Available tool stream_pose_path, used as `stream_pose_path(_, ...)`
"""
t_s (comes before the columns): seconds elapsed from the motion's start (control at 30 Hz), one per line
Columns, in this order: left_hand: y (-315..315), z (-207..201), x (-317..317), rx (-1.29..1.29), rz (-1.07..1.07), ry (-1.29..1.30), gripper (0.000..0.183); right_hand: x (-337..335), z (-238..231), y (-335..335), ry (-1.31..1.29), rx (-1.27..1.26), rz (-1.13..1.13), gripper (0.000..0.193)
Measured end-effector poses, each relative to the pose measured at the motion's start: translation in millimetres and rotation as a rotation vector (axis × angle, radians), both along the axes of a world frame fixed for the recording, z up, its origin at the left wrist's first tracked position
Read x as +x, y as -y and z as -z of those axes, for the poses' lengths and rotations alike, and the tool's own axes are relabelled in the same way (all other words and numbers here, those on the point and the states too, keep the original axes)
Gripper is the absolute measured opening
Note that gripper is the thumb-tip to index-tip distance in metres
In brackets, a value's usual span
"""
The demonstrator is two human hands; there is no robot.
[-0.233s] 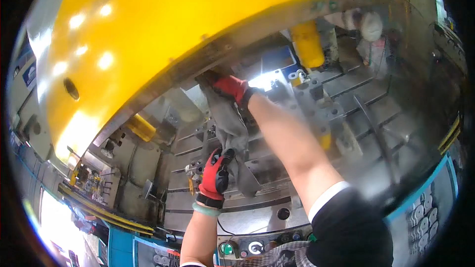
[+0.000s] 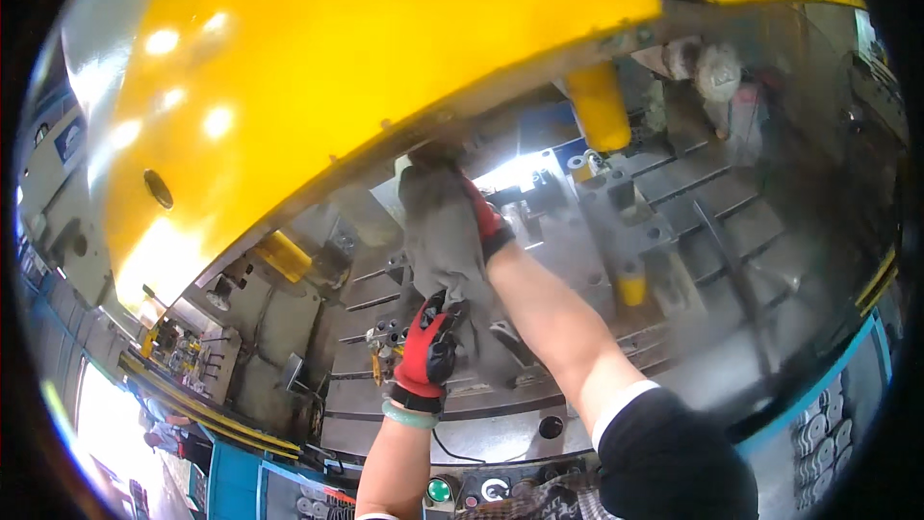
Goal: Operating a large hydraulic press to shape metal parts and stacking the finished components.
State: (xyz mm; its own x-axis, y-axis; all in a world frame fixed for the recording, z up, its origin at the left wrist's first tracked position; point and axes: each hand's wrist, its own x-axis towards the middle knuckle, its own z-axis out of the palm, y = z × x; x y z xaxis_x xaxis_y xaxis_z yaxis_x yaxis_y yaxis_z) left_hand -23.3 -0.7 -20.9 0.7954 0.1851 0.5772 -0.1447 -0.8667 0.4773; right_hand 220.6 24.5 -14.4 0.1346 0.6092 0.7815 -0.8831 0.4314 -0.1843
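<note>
A grey cloth hangs in loose folds between my two hands, beneath the press's upper part. My left hand, in a red and black glove, is closed on the cloth's lower part with thumb and fingers. My right hand, in a similar glove, reaches up to the cloth's far part. Cloth covers most of its fingers, so only the red back and black cuff show. The cloth's upper end lies close under the lower edge of the yellow press ram.
Below lies a slotted metal bed with die blocks on it. Yellow posts stand at both sides. A dark bar crosses the right side. A control panel with a green button is nearest me. Another person is at the far right.
The cloth has spread wider and now drapes over the fingers of my right hand, which were more visible before. My left hand keeps its hold. The whole view has shifted slightly.
</note>
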Motion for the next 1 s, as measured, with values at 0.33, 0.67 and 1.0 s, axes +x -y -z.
stream_pose_path(0.33,12,-20,-25,-0.134,0.048,0.098,0.034,-19,1,-4,-0.138,-0.219,0.191,0.032)
stream_pose_path(0.67,-34,21,-27,-0.913,0.124,0.041,0.037,10,-15,-12,0.411,-0.626,1.715,0.027)
stream_pose_path(1.0,13,-5,86,-0.622,0.103,0.285,0.032,219,-2,-23,1.830,-0.664,2.749,0.033)
